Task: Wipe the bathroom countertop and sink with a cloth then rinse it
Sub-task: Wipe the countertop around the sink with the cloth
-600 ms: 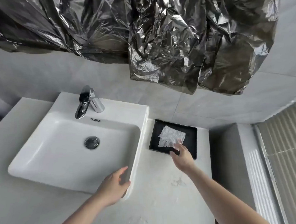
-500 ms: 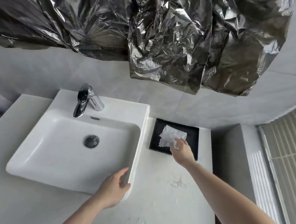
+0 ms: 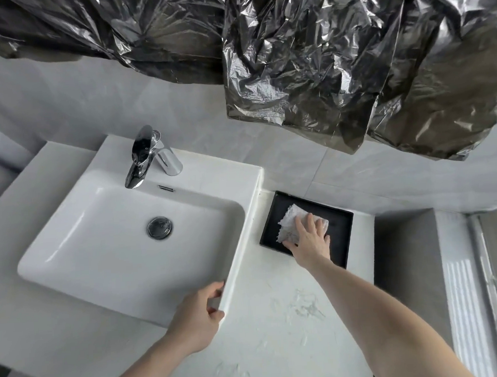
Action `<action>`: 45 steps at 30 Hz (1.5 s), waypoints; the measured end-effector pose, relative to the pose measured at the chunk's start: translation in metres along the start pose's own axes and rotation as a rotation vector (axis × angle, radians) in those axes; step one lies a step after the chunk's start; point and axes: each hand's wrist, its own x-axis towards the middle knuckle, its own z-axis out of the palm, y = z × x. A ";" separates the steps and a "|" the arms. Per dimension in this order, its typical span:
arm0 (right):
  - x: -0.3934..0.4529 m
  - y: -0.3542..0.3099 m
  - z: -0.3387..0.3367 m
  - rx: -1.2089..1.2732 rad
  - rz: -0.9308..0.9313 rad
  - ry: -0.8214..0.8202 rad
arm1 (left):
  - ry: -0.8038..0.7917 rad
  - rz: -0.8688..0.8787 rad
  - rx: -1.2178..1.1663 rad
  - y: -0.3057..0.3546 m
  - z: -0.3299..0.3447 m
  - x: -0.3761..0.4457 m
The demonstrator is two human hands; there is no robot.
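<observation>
A white textured cloth (image 3: pixel 289 223) lies in a black rectangular tray (image 3: pixel 340 241) on the pale countertop (image 3: pixel 278 336), right of the white square sink (image 3: pixel 115 244). My right hand (image 3: pixel 309 242) lies on top of the cloth with fingers spread and fairly straight, covering its right half; the thumb sits at the cloth's lower edge. My left hand (image 3: pixel 197 313) grips the sink's front right corner, fingers curled over the rim and thumb on the outer wall. Smears mark the countertop between my arms.
A chrome faucet (image 3: pixel 146 156) stands at the back of the sink, above a closed drain plug (image 3: pixel 159 227). Crumpled dark shiny plastic sheeting (image 3: pixel 307 70) hangs low over the back wall. A grey ledge (image 3: pixel 403 252) and a window sill border the countertop on the right.
My right hand has moved forward from the cloth's near edge to lie over the cloth. My left hand has closed more firmly on the sink corner. The view has shifted slightly.
</observation>
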 end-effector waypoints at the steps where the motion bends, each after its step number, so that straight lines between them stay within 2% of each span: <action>1: -0.001 0.002 -0.001 0.011 -0.036 0.057 | 0.001 0.006 -0.001 -0.001 0.001 0.000; 3: -0.002 0.005 -0.008 0.031 -0.087 0.129 | 0.013 0.028 0.003 0.000 0.002 0.000; 5: -0.003 0.005 -0.019 0.067 -0.068 0.126 | 0.024 0.035 0.002 -0.002 0.003 0.002; 9: -0.019 0.002 -0.040 0.339 0.019 0.208 | 0.043 0.043 -0.012 -0.007 0.005 0.002; 12: -0.055 -0.002 -0.049 0.548 -0.006 0.299 | 0.067 0.065 -0.012 -0.010 0.010 0.000; 16: -0.130 0.017 -0.039 0.663 0.018 0.345 | 0.109 0.079 0.010 -0.008 0.016 -0.007; 20: -0.195 0.057 -0.009 0.642 0.160 0.367 | 0.180 0.078 0.054 -0.013 0.021 -0.023; 23: -0.219 0.085 0.022 0.571 0.262 0.361 | 0.296 0.201 0.098 -0.018 0.020 -0.049; 25: -0.226 0.092 0.045 0.510 0.218 0.301 | 0.354 0.323 0.114 -0.025 0.023 -0.070; 27: -0.228 0.089 0.064 0.365 0.176 0.210 | 0.327 0.348 0.135 -0.042 0.029 -0.086; 30: -0.223 0.077 0.072 0.192 0.248 0.133 | 0.250 0.234 0.188 -0.093 0.039 -0.087; 35: -0.198 0.044 0.074 0.198 0.367 0.006 | 0.078 -0.105 0.386 -0.184 0.037 -0.071; 38: -0.181 0.013 0.069 0.158 0.245 -0.051 | 0.055 -0.252 0.372 -0.209 0.026 -0.061; 45: -0.143 -0.071 0.068 0.105 -0.089 -0.140 | -0.008 -0.362 0.336 -0.218 0.025 -0.030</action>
